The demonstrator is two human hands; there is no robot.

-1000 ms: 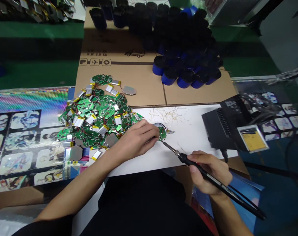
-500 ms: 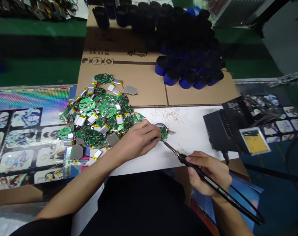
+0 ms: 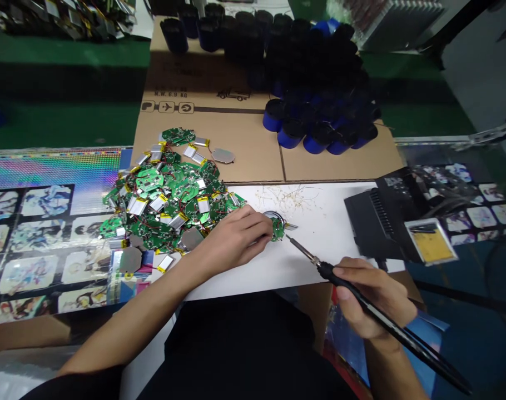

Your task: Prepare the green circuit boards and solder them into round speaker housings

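My left hand [image 3: 232, 239] rests on a white sheet [image 3: 320, 222] and pinches a small round green circuit board [image 3: 277, 228] at its fingertips. My right hand [image 3: 372, 294] is closed round the black handle of a soldering iron [image 3: 361, 300]. Its metal tip [image 3: 297, 244] points up and left, a short way to the right of the board and not touching it. A silver round part [image 3: 273, 214] lies just behind the board.
A heap of green circuit boards with silver batteries [image 3: 165, 194] lies left of my left hand. A black soldering station with a yellow sponge [image 3: 403, 222] stands at the right. Blue and black cylinders [image 3: 320, 111] pile up on cardboard [image 3: 236, 144] behind. Wire clippings [image 3: 286, 194] are scattered on the sheet.
My right hand has drawn the soldering iron back to the right, so its tip has left the board. My left hand holds the board in the same place.
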